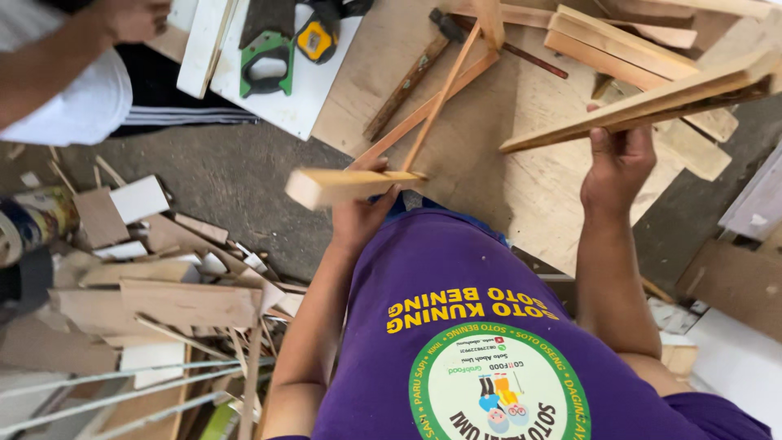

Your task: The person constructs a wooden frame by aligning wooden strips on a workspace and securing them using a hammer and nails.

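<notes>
Wood strips occupy both our hands: our left hand (362, 213) is closed on a short block (346, 186), our right hand (619, 163) grips a long strip (643, 106) over the plywood sheet's (521, 187) right edge. Offcuts (171, 293) litter the floor at left; a handsaw (267, 61) lies beyond.

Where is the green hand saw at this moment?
In the head view, the green hand saw lies at the upper left on a white board, beside a yellow tape measure, beyond the left hand.
</notes>
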